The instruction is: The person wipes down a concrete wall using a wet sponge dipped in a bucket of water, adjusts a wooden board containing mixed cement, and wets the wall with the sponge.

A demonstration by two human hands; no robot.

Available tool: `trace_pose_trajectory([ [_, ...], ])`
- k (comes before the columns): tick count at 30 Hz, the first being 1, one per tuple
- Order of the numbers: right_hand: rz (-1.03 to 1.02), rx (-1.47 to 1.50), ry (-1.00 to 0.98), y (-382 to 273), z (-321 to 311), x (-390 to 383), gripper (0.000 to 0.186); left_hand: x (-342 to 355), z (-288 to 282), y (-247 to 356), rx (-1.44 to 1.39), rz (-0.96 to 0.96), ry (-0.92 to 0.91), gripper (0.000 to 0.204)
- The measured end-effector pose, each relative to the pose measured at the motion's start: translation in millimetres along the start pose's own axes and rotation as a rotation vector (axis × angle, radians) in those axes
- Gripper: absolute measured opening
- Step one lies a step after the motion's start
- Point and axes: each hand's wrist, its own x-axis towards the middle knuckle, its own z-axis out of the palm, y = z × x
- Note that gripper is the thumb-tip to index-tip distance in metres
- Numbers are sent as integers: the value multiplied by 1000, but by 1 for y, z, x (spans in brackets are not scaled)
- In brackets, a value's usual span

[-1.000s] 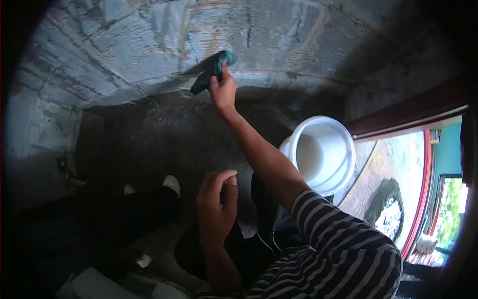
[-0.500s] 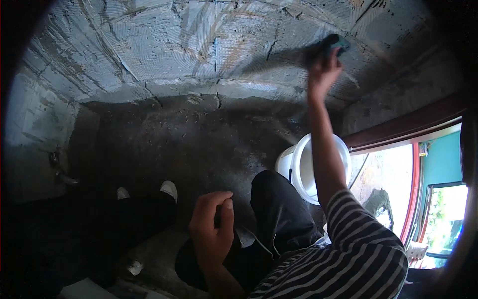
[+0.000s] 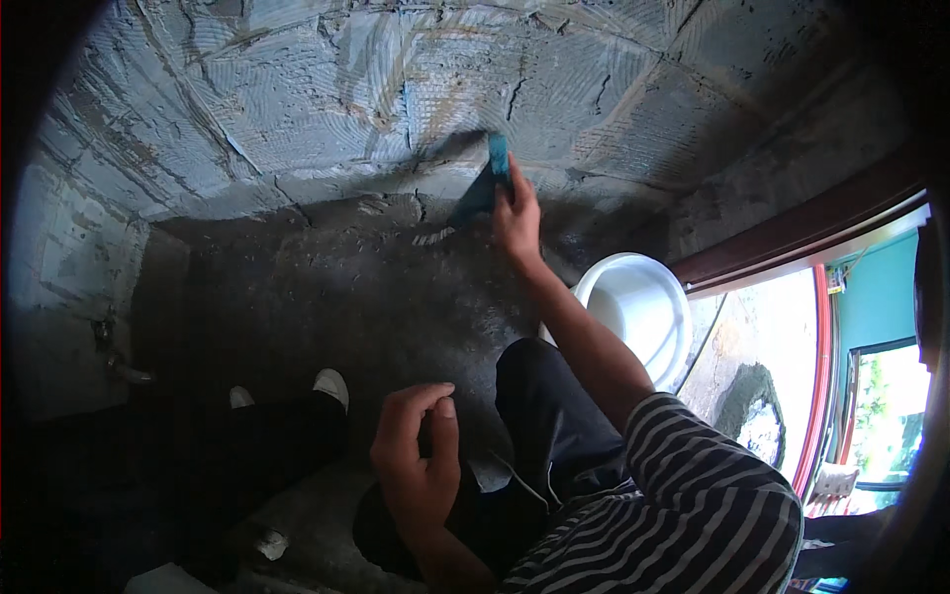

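Note:
My right hand (image 3: 517, 213) grips a teal tool (image 3: 498, 155) against the lower part of a grey, ridged mortar wall (image 3: 426, 79), just above the dark floor; the tool's exact kind is hard to tell. My left hand (image 3: 416, 450) hangs low over my knees, its fingers curled toward the thumb with nothing visible in them. A white bucket (image 3: 648, 307) stands beneath my right forearm, partly hidden by it and holding cloudy liquid.
Another person's dark-clad legs and white shoes (image 3: 331, 386) are at lower left. A metal pipe fitting (image 3: 129, 368) juts from the left wall. At right is a doorway with a dark red frame (image 3: 772, 247) and a grey mortar pile (image 3: 742, 416) beyond.
My right hand moved with the teal tool up and rightward along the wall, then back left and down, ending right of where it was first. My left hand shifted slightly down and left.

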Motion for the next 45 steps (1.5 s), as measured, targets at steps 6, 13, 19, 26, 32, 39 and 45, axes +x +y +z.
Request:
trace_pose_trajectory([
  [6,-457,36,188,-88,-94,95,52,-1,-6,1,-24,-11,24,9],
  [13,-890,-423,385,-93,-116,158,55,1,-1,0,-33,-54,15,10],
  [19,-658,-678,329,-7,-91,123,58,-1,2,0,-36,-63,26,11],
  [26,-338,-569,223,35,-71,72,60,-8,1,4,-76,-78,4,12],
  [32,534,854,218,80,-34,5,37,-6,0,12,-77,-26,-5,10],
  [39,991,1730,404,67,-20,-7,37,-8,-14,0,-30,24,70,9],
  [45,-76,876,352,-75,-61,88,61,-6,-15,1,-82,11,61,9],
])
